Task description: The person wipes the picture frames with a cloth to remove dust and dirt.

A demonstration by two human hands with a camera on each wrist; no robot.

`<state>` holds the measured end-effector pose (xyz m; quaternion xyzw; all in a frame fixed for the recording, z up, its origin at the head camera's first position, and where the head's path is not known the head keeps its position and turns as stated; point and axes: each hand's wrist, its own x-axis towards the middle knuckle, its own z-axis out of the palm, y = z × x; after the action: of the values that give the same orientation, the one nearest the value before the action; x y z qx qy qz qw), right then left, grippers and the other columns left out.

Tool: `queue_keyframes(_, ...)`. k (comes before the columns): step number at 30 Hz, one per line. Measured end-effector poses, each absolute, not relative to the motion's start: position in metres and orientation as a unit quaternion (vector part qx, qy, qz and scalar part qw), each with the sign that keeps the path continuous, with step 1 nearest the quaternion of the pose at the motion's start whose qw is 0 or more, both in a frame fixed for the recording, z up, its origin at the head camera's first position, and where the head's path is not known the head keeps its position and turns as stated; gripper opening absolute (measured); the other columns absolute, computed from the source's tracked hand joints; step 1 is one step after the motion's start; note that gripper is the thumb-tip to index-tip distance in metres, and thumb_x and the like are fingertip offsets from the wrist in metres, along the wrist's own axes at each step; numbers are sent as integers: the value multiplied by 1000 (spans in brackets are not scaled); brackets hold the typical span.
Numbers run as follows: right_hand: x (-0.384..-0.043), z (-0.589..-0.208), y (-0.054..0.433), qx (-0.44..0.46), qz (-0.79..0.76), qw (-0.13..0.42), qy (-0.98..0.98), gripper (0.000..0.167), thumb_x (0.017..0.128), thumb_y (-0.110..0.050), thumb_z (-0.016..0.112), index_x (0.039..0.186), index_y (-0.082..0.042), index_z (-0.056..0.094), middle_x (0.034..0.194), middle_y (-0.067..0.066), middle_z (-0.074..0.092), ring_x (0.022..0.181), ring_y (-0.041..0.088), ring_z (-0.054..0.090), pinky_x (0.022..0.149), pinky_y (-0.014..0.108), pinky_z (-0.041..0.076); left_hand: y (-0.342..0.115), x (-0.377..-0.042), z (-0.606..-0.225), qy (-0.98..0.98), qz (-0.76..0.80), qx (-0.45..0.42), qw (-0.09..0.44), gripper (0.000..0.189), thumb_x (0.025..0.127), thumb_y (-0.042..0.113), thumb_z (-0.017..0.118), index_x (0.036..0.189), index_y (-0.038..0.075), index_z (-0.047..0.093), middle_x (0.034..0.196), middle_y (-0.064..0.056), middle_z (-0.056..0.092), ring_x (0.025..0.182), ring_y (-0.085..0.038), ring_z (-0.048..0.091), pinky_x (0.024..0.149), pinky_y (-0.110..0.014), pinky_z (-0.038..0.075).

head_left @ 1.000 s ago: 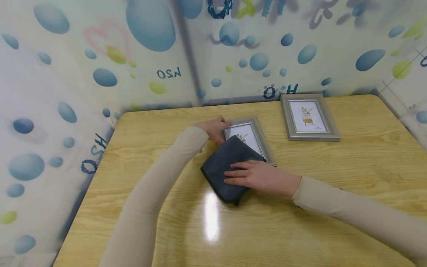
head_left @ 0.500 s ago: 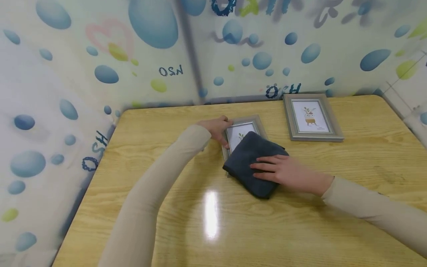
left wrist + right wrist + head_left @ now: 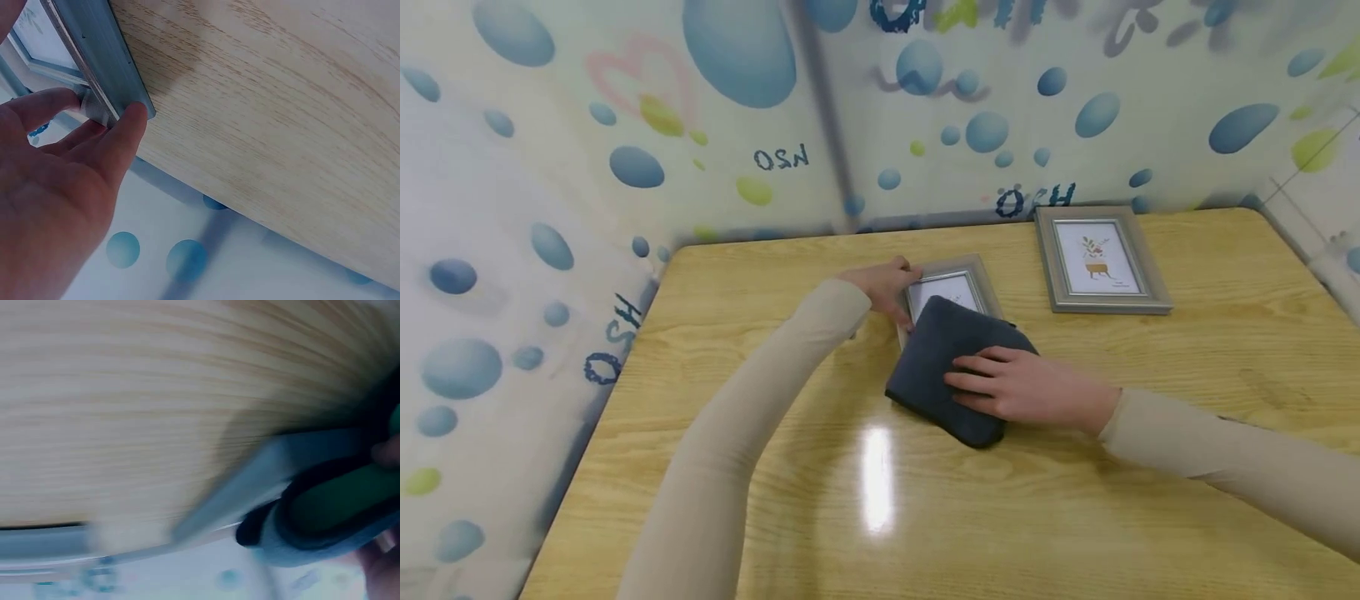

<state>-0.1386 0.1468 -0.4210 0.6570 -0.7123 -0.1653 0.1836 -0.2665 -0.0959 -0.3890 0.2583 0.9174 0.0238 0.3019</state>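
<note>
Dark cloth (image 3: 934, 367), mid-view: shifted slightly left since the last frame.
My left hand (image 3: 883, 287) pinches the picture frame (image 3: 951, 286); my right hand (image 3: 1018, 388) holds cloth over it.

A pale yellow-brown, wood-grained surface (image 3: 1075, 533) with rounded far corners carried the things, its glossy finish catching a white streak of light (image 3: 877, 479) toward the near edge. A grey-beige rectangular picture frame (image 3: 1102, 260) with a potted-plant print lay at the far edge, toward the far right corner. Left of it, a matching grey-beige rectangular frame (image 3: 943, 285) sat slightly in from the far edge, its near part hidden.
</note>
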Motion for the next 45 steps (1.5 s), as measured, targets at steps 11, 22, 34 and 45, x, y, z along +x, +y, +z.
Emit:
queue_keyframes(11, -134, -426, 117, 651, -164, 222, -707, 38, 87, -24, 71, 124, -22, 67, 134, 1, 55, 119, 20, 53, 88, 33, 46, -97, -266, -391, 916, -5, 269, 298, 77, 95, 9, 60, 156, 12, 12, 156, -15, 13, 129, -25, 39, 92, -33, 40)
queue_keyframes(22, -148, -418, 199, 657, -176, 188, -708, 38, 100, -8, 37, 123, -18, 66, 132, 4, 56, 118, 23, 53, 89, 35, 46, -97, -269, -390, 915, 12, 272, 298, 100, 84, 40, 74, 155, 10, 11, 157, -15, 11, 141, -26, 22, 112, -37, 24)
queue_keyframes(34, -139, -418, 132, 659, -198, 182, -702, 42, 89, -22, 69, 130, -22, 62, 138, 3, 50, 121, 23, 50, 89, 35, 45, -95, -265, -388, 921, -4, 260, 289, 87, 90, 28, 69, 156, 15, 13, 156, -10, 16, 127, -26, 41, 96, -36, 40)
queue_keyframes(45, -138, -425, 124, 657, -161, 220, -703, 41, 85, -26, 72, 126, -23, 65, 133, 1, 54, 114, 22, 54, 83, 33, 46, -94, -266, -389, 917, -15, 267, 297, 82, 94, 17, 63, 156, 14, 9, 158, -12, 10, 129, -25, 40, 94, -34, 39)
